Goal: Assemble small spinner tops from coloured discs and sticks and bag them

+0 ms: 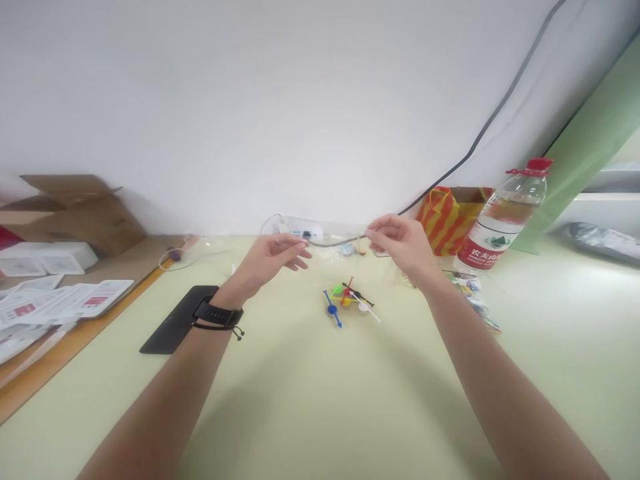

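My left hand [273, 261], with a black watch on its wrist, is raised above the table with thumb and forefinger pinched together. My right hand [403, 245] makes a similar pinch at the same height to the right. What the fingertips hold is too thin or clear to make out. A dark cable [337, 243] appears to run behind the gap between them. On the table below lies a loose cluster of small plastic arrow spinners: a blue spinner [332, 310] at the left, a white spinner [365, 307] at the right, and green, red, yellow and black ones between.
A black phone-like slab [173, 327] lies beside my left forearm. At the right stand a water bottle [505, 223] and a striped bag [445, 217]; small colourful packets [473, 290] lie by my right forearm. Cardboard [95, 213] and printed cards [95, 297] lie left.
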A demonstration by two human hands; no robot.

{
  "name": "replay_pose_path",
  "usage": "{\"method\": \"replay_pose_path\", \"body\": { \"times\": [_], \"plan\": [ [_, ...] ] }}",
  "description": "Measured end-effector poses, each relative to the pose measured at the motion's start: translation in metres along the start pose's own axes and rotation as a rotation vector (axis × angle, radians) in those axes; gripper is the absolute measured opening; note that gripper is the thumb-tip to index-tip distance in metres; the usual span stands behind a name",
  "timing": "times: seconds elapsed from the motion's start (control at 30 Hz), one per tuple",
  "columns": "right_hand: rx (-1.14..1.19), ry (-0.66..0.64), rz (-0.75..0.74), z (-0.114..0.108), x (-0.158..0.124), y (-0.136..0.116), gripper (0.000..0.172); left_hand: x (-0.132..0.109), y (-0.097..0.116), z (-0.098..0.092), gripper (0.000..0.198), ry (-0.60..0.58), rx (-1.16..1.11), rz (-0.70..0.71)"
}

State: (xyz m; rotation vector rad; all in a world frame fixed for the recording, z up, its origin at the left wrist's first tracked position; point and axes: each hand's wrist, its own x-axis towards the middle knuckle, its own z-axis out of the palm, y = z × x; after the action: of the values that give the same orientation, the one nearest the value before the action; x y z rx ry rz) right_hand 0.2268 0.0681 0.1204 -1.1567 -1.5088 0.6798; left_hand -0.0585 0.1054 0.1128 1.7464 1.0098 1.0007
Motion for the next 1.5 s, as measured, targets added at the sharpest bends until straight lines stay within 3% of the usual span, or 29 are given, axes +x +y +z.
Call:
{"method": "replay_pose_path", "body": {
  "times": [0.13, 0.2, 0.33, 0.5, 0.6, 0.7, 1.07, 1.27, 1.5],
  "plan": [
    [0.038, -0.200, 0.049, 0.008, -0.004, -0.004, 0.033, -0.001, 0.000, 0.000, 0.046, 0.001, -0.061, -0.005],
    [0.059, -0.193, 0.084, 0.012, -0.005, 0.001, 0.035, -0.002, 0.001, 0.000, 0.046, -0.028, -0.075, -0.010],
    [0.091, -0.052, 0.136, 0.015, -0.001, 0.017, 0.052, -0.005, 0.007, 0.003, 0.046, -0.111, -0.054, 0.005],
    [0.204, -0.180, 0.141, 0.010, 0.005, 0.024, 0.039, -0.005, 0.009, 0.003, 0.046, -0.107, -0.023, 0.025],
    [0.192, -0.170, 0.123, 0.010, 0.004, 0.020, 0.035, -0.005, 0.008, 0.004, 0.046, -0.090, -0.037, 0.015],
    [0.210, -0.280, 0.116, 0.010, 0.001, 0.013, 0.031, -0.005, 0.007, 0.004, 0.045, -0.087, -0.053, 0.011],
    [0.249, -0.330, 0.086, 0.005, -0.003, 0.003, 0.031, -0.005, 0.009, 0.006, 0.048, -0.091, -0.114, 0.002],
    [0.148, -0.272, 0.118, 0.001, -0.001, 0.001, 0.036, -0.006, 0.011, 0.007, 0.050, -0.096, -0.135, -0.004],
    [0.245, -0.442, 0.098, -0.006, -0.005, -0.005, 0.039, -0.008, 0.013, 0.007, 0.050, -0.127, -0.168, 0.000]
  ]
}}
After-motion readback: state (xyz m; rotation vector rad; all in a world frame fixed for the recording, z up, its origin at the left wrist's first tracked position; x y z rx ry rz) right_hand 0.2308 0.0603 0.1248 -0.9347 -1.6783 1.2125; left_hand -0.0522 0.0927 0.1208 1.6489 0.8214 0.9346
